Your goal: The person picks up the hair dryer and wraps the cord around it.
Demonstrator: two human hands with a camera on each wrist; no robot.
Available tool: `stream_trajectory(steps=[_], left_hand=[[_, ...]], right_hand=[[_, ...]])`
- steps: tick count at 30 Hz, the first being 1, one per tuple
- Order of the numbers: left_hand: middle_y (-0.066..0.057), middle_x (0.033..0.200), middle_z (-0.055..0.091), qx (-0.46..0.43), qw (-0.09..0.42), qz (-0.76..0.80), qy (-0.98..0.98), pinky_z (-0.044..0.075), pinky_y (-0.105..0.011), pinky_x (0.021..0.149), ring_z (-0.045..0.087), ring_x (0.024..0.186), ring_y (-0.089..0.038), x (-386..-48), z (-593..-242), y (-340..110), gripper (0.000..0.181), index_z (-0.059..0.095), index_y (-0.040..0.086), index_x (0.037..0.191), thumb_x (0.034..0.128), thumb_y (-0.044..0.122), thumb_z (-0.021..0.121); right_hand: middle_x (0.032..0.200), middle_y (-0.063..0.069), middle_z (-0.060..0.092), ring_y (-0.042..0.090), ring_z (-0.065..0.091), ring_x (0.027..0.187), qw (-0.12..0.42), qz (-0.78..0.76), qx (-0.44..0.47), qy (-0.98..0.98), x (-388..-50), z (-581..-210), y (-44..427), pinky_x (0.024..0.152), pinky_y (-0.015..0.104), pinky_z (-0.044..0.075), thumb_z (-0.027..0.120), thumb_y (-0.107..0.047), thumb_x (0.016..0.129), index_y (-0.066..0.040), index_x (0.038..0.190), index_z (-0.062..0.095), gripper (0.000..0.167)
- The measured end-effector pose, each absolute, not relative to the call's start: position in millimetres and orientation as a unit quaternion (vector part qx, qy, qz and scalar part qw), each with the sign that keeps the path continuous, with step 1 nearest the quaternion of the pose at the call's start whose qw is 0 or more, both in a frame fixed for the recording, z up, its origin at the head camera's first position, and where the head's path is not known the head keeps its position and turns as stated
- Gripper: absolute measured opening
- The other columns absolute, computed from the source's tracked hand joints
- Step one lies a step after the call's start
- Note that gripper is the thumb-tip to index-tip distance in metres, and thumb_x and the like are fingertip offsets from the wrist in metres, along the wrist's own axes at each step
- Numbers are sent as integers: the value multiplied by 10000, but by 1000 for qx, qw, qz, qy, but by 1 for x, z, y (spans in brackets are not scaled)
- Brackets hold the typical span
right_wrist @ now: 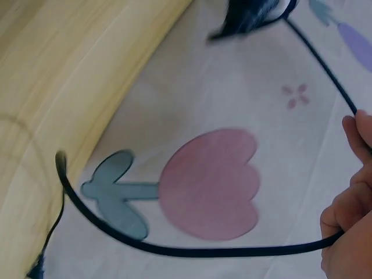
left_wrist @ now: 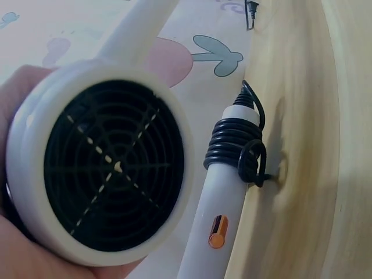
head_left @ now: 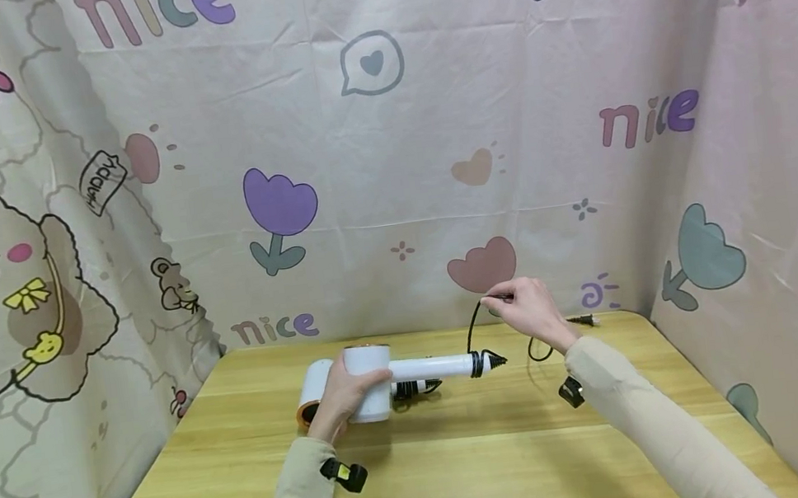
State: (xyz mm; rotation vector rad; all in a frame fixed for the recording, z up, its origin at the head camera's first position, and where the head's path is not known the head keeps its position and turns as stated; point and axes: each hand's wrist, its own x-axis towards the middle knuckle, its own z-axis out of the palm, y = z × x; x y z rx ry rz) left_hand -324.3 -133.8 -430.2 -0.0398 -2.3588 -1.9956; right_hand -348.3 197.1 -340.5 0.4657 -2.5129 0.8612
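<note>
Left fingers point(head_left: 372, 378) around dryer point(head_left: 376, 405), right fingers point(head_left: 504, 290) around cord point(right_wrist: 203, 253), back edge point(head_left: 439, 333) behind, broad tabletop point(head_left: 500, 461) in front

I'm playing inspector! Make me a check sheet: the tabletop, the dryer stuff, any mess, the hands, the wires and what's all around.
Surface: pale yellow wood-grain table.
Job's things: white hair dryer with a long straight handle; partly hidden behind it, second white hair dryer with an orange rim.
Clutter: nothing seen.
Hands: left hand grips the front dryer's head; right hand pinches its thin black cord.
Cables: front cord partly wound round the handle's end; black plug at the table's far right; second dryer's black cord coiled round its handle.
Surroundings: pale fabric curtain printed with flowers, bears, "nice".
</note>
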Motion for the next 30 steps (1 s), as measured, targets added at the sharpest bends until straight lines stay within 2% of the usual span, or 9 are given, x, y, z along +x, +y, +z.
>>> stream_trajectory(steps=[8, 13, 20, 25, 30], left_hand=[[-193, 1154, 559, 24, 92, -591, -801, 592, -345, 693, 598, 955, -304, -327, -430, -132, 883, 390, 57, 1374, 687, 347, 863], [-205, 1170, 563, 54, 119, -570, -811, 595, -369, 728, 601, 990, -328, -325, -430, -131, 966, 336, 55, 1439, 696, 403, 847], [-189, 1169, 573, 70, 160, -570, -803, 591, -396, 764, 603, 1011, -334, -324, -428, -126, 931, 357, 60, 1407, 704, 441, 834], [-178, 1239, 515, 95, 147, -624, -762, 577, -387, 789, 560, 1054, -323, -325, -428, -125, 950, 314, 69, 1461, 729, 387, 828], [-168, 1266, 492, 108, 143, -673, -717, 576, -354, 780, 552, 1058, -308, -329, -429, -120, 910, 342, 79, 1436, 729, 366, 837]], right_hand=[[883, -14, 760, 73, 640, 673, 239, 310, 188, -901, -336, -350, 187, 632, 304, 517, 705, -276, 897, -191, 908, 795, 125], [809, -54, 748, 50, 582, 599, 247, 300, 198, -900, -332, -359, 184, 611, 296, 491, 698, -259, 900, -215, 878, 788, 103], [889, -29, 761, 102, 673, 731, 234, 303, 198, -902, -327, -366, 182, 712, 372, 554, 652, -256, 931, -167, 965, 784, 162], [895, -18, 755, 80, 626, 678, 219, 306, 206, -903, -323, -369, 185, 685, 329, 531, 618, -250, 957, -148, 1008, 773, 193], [899, -15, 750, 39, 542, 635, 221, 284, 225, -905, -321, -376, 187, 664, 291, 510, 576, -220, 981, -130, 1059, 759, 218]])
